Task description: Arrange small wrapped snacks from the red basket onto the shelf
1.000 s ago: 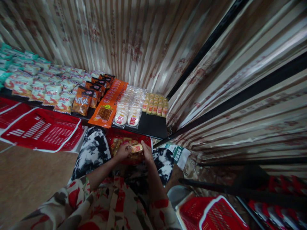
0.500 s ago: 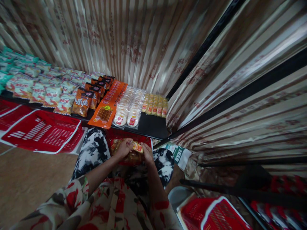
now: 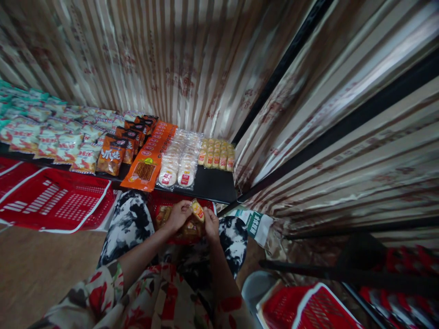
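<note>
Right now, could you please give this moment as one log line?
left hand: holding yellow snack packet | right hand: holding same packet | below: red basket, wrapped packets | ahead: black shelf, orange snack bag

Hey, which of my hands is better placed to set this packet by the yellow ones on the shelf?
Probably your right hand. Both hold the packet, but in the picture the right is nearly straight below the yellow packets on the black shelf; your left hand is farther left, below the white packets.

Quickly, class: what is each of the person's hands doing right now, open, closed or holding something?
Left hand: closed, holding one edge of a small yellow packet.
Right hand: closed, holding the packet's other edge.
</note>
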Available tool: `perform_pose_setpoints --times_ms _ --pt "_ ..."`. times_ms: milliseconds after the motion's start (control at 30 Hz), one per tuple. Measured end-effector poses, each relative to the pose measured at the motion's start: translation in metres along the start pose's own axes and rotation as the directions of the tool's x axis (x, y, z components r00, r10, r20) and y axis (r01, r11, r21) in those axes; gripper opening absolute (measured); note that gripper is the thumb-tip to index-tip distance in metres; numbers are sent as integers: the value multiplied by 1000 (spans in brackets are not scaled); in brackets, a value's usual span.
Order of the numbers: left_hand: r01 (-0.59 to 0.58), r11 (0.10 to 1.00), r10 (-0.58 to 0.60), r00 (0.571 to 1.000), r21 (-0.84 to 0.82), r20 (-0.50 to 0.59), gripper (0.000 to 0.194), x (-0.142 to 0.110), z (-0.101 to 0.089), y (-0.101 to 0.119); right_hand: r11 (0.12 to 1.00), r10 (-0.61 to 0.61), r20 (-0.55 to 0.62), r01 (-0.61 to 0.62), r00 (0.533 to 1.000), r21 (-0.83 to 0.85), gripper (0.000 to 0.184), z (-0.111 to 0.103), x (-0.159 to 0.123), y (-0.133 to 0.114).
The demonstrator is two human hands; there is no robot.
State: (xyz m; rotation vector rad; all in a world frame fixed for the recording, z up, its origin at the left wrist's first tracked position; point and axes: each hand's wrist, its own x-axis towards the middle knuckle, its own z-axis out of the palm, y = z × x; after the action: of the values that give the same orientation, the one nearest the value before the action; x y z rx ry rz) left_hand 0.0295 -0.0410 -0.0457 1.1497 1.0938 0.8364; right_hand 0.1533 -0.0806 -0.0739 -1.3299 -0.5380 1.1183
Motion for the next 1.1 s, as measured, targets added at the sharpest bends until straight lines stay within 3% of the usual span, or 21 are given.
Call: perform_pose_setpoints --times_ms 200,400,600,867,967,1100 --pt "-19 999 19 1000 30 -13 14 3 8 25 980 -112 9 112 994 -165 40 -4 3 -3" --pt "-14 996 17 999 82 -35 14 9 14 31 964 -146 -3 142 989 -226 44 -9 7 -10" --pt "-76 980 98 989 185 -113 17 17 22 33 942 -119 123 151 985 -300 41 -8 10 -31" --pt "-154 982 173 966 113 -191 15 23 34 42 929 -162 226 225 961 -294 34 -12 20 -49" --pt "-175 978 194 964 113 -182 14 24 38 44 919 -177 221 241 959 -311 33 -16 27 -48" --pt "-253 934 300 939 253 -168 18 26 42 43 853 -273 151 312 950 -419 30 -19 36 -47"
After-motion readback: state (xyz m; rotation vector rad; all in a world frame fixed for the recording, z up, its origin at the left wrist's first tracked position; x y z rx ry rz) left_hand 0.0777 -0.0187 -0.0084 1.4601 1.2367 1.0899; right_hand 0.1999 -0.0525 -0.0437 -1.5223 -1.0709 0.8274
